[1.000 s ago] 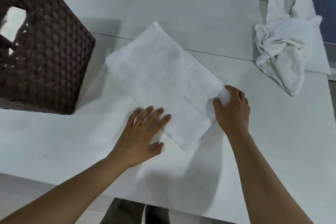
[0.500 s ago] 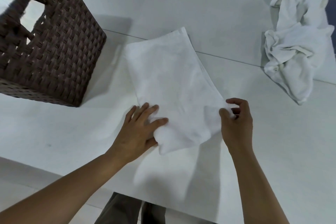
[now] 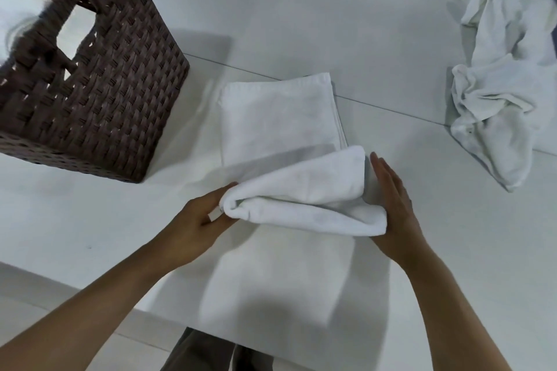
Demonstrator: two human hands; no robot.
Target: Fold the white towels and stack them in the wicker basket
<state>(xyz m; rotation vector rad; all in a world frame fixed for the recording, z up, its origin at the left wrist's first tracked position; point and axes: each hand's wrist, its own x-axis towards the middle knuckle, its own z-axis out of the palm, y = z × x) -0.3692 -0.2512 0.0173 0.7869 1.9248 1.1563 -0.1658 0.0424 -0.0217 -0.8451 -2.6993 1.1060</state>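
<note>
White table (image 3: 301, 24): left hand (image 3: 199, 220) grips, right hand (image 3: 394, 205) touches towel (image 3: 301, 187), tag (image 3: 215, 215) illegible.

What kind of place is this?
Likely an indoor laundry or housekeeping work spot: a plain white table carries a dark wicker basket, a half-folded towel and a crumpled heap of white towels.

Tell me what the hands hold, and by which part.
The folded white towel, by its lifted near end: left hand grips the left corner, right hand supports the right corner, fingers straight.
</note>
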